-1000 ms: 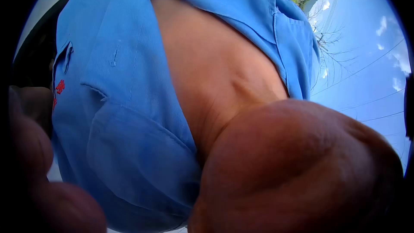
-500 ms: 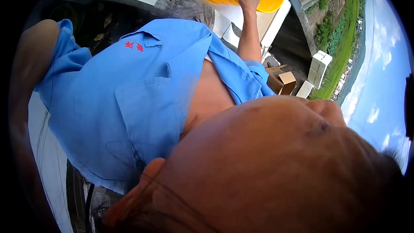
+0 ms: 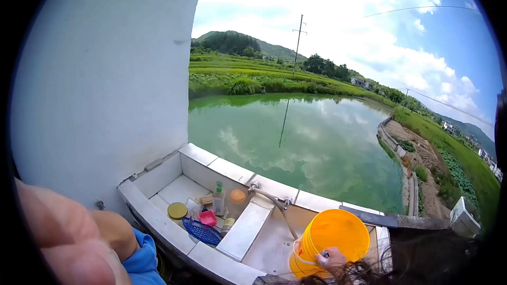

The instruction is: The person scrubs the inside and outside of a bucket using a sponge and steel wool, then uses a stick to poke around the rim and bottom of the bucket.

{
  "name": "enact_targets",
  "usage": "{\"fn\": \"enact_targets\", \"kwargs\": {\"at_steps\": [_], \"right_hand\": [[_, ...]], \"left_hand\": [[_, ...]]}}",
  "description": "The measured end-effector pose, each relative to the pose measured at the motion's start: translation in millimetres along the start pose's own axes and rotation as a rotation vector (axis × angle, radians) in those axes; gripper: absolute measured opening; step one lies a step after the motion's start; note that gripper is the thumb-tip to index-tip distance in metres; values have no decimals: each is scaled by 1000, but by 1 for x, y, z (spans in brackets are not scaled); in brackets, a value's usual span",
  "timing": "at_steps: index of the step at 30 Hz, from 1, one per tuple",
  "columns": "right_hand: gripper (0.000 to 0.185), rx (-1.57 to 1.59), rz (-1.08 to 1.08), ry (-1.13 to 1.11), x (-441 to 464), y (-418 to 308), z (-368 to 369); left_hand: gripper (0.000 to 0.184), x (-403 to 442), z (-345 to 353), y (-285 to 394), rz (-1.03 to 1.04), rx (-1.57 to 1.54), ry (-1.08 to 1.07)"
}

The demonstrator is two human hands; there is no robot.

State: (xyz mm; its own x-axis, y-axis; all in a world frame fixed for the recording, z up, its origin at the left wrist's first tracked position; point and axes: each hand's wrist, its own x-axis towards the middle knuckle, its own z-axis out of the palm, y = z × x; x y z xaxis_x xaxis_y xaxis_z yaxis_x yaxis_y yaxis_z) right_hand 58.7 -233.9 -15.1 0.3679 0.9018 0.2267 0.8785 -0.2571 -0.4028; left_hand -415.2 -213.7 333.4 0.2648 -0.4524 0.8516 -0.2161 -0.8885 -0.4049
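Observation:
My right hand [image 3: 335, 258] is closed round a small grey item [image 3: 325, 254] that looks like a wire scourer, partly hidden by the fingers. It is against the near side of a yellow bucket [image 3: 338, 232], which stands tilted in the tiled sink [image 3: 266, 250]. The bucket has a thin wire handle and red print. Close to the camera at lower left, my left hand [image 3: 74, 232] is large and blurred. Its fingers are bent and pressed together, and anything in them is out of sight.
Left of a white divider [image 3: 247, 227] are a pump bottle [image 3: 218, 198], a pink box [image 3: 207, 218], a blue basket [image 3: 202, 231] and a yellow-lidded jar [image 3: 177, 211]. A hose [image 3: 277, 206] runs from the tap. A white wall [image 3: 100, 89] rises at left; a green pond [image 3: 285, 142] lies beyond.
The view has swung from my blue shirt to the sink and the pond. My left hand's fingers have come into sight. The right hand is still at the yellow bucket.

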Motion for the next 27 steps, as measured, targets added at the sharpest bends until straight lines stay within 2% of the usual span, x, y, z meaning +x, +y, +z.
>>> {"fn": "enact_targets", "kwargs": {"at_steps": [3, 5, 6, 7, 8, 9, 10, 13, 15, 18, 21, 22, 24, 25, 26, 27], "right_hand": [[30, 1, -13, 43, 5, 10, -13], [30, 57, -145, 253, 4, 0, -7], [30, 116, -70, 120, 8, 13, 1], [30, 76, -58, 58, 9, -39, -42], [30, 106, 37, -24, 9, -25, -24], [27, 39, -62, 145, 1, 3, -4], [26, 34, -90, 194, -2, 0, -5], [27, 27, -1, 86, -3, -9, -9], [27, 14, -85, 122, 15, 2, -8], [27, 36, -81, 201, 1, -3, -3], [26, -35, -89, 204, -1, -10, -8], [26, -28, -69, 121, -4, -11, -10], [26, -11, -31, 116, 5, -16, -9], [25, 12, -77, 98, 2, -17, -9], [24, 33, -120, 77, -2, -18, -9], [24, 26, -96, 78, -3, -20, -11]], "left_hand": [[28, -3, 10, -6, 15, -18, -4], [27, -2, 18, -9, 28, -51, -68], [27, 0, 22, -10, 27, -82, -120], [27, 2, 27, -15, 16, -122, -163], [27, 1, 31, -20, 15, -153, -180], [27, -3, 38, -25, 9, -191, -177], [27, -5, 41, -31, 10, -221, -174], [26, 1, 46, -46, 50, -278, -221], [26, -2, 49, -46, 68, -312, -236], [26, -11, 64, -58, 72, -448, -282], [26, -30, 89, -81, 46, -622, -272], [26, -40, 95, -89, 24, -665, -266], [25, -72, 111, -111, -105, -744, -286], [24, -90, 132, -105, -331, -398, -235], [25, -118, 167, -104, -524, -381, 128], [27, -154, 184, -118, -763, -390, 168]]}}
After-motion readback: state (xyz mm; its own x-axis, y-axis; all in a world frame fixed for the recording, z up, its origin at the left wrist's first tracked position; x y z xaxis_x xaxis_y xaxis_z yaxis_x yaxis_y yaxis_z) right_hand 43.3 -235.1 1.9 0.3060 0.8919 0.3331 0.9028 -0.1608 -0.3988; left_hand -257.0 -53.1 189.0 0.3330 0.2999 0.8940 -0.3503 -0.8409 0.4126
